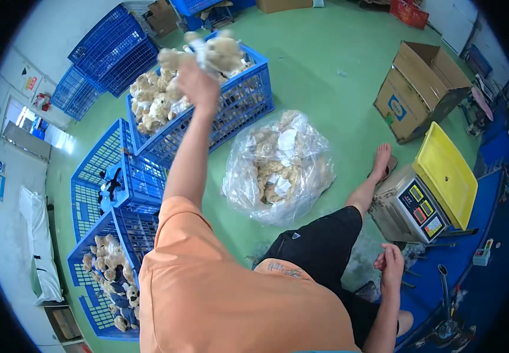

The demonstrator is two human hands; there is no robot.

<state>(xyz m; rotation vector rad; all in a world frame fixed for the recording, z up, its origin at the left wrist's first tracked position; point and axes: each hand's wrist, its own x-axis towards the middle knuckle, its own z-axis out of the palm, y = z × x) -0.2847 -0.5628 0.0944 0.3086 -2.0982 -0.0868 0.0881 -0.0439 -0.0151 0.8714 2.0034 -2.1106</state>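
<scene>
My left arm reaches forward over a blue plastic crate [225, 115] heaped with tan plush bears [160, 109]. At the top of the heap my left hand [197, 85] is closed on a plush bear [224, 54] with a white piece on it; both are blurred, and my fingertips are partly hidden. My right hand [391, 266] hangs beside my right thigh, below the scale, its fingers curled with nothing visible in them. In front of me a clear plastic bag [239, 176] on the floor holds tan plush pieces with white labels.
A scale [404, 203] with a yellow tray [447, 170] stands on the right by a blue bench [472, 247]. Beyond it is an open cardboard box [410, 100]. More blue crates [83, 206] with plush toys line my left; stacked crates [113, 50] stand behind.
</scene>
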